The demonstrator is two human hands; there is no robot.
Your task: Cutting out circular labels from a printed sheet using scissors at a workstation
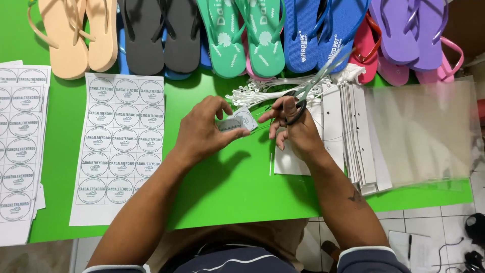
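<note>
Left hand point(204, 132) pinches a round label point(241, 120); right hand point(294, 126) grips scissors point(316, 83) (blades raised). White label sheet point(118, 146) lies near the worktop's point(227, 182) left edge.

Bright green bench point(227, 187), filling most of the frame. Lying on it: a row of flip-flops along the top edge, running peach point(76, 35), dark grey point(161, 35), teal point(242, 35), blue point(318, 30), purple point(409, 30); printed sheets of round labels at left point(17, 151) and left of centre point(118, 146); a bundle of white loop ties point(268, 91) at upper centre; a fanned stack of white cards point(356, 136) and clear plastic bags point(424, 131) sitting at right.
</note>
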